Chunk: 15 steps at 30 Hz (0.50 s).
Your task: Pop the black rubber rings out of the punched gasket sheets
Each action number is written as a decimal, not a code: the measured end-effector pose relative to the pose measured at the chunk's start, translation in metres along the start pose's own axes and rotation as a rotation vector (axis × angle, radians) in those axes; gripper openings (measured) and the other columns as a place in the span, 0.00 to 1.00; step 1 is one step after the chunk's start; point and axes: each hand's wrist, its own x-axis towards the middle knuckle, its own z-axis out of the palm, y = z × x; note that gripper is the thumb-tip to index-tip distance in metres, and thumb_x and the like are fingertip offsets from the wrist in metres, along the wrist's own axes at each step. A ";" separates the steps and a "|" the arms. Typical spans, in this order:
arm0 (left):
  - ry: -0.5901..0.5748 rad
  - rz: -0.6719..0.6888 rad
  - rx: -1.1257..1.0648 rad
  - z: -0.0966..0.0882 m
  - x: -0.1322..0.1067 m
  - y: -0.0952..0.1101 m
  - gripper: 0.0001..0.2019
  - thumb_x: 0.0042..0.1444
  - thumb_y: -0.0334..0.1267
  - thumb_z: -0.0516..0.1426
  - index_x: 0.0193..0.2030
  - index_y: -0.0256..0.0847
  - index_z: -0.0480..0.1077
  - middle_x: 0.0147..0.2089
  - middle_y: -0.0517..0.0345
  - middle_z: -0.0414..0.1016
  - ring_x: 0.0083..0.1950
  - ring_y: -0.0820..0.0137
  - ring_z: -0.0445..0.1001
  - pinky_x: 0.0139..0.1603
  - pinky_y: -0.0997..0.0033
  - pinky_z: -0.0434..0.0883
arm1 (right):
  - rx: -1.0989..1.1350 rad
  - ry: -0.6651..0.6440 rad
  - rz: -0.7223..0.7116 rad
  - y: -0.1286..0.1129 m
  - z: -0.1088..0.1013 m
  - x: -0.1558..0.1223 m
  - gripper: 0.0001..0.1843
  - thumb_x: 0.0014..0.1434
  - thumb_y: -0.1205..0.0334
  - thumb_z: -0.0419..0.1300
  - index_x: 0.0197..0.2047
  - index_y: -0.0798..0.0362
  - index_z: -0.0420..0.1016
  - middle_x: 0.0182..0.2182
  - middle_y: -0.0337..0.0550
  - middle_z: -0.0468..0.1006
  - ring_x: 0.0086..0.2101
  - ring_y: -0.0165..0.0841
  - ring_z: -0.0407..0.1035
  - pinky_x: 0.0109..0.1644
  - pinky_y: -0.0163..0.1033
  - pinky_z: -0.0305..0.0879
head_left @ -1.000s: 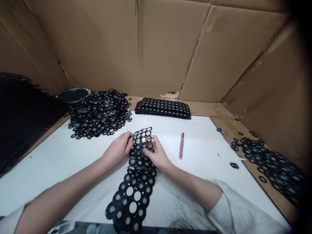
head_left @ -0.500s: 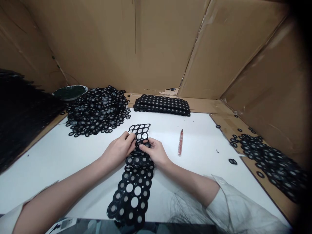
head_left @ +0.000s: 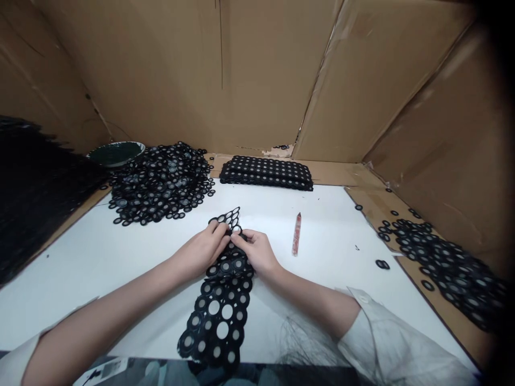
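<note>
A long black perforated strip with rows of round holes (head_left: 215,321) runs from the table's front edge up to my hands. Some of its holes show pale grey discs and others show white. My left hand (head_left: 215,241) pinches the strip's far part from the left. From the right, my right hand (head_left: 255,249) grips the same part with thumb and fingers, close beside the left fingertips. The far end of the strip tilts up past my fingers. Whatever small piece may lie between the fingertips is hidden.
A heap of black rings (head_left: 161,182) lies at the back left beside a round dish (head_left: 116,154). A folded black perforated bundle (head_left: 265,172) sits at the back. Right of my hands lies a red pen-like tool (head_left: 296,234). More rings (head_left: 450,262) spread along the right; cardboard walls (head_left: 257,75) enclose the table.
My left hand has moved slightly right, closer to my right fingertips. The strip's far end has narrowed and twisted in my fingers.
</note>
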 end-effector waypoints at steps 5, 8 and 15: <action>0.023 0.008 -0.164 -0.004 0.000 -0.003 0.11 0.57 0.42 0.44 0.40 0.41 0.61 0.37 0.56 0.64 0.36 0.68 0.68 0.36 0.68 0.67 | -0.021 -0.022 -0.050 0.002 -0.001 0.002 0.12 0.49 0.53 0.56 0.29 0.53 0.73 0.25 0.38 0.72 0.28 0.30 0.63 0.35 0.36 0.59; 0.044 -0.011 -0.095 -0.001 -0.001 -0.002 0.10 0.56 0.40 0.44 0.38 0.40 0.61 0.36 0.55 0.64 0.34 0.69 0.67 0.34 0.68 0.66 | -0.040 -0.037 -0.055 0.003 0.000 0.003 0.11 0.49 0.54 0.56 0.26 0.53 0.72 0.24 0.37 0.70 0.27 0.29 0.62 0.33 0.35 0.57; 0.114 -0.114 -0.087 0.007 -0.001 0.003 0.10 0.55 0.35 0.42 0.37 0.40 0.62 0.35 0.55 0.66 0.33 0.69 0.67 0.34 0.70 0.64 | -0.034 -0.066 -0.099 0.001 0.003 0.001 0.10 0.51 0.55 0.54 0.27 0.53 0.69 0.25 0.38 0.71 0.31 0.31 0.65 0.39 0.37 0.59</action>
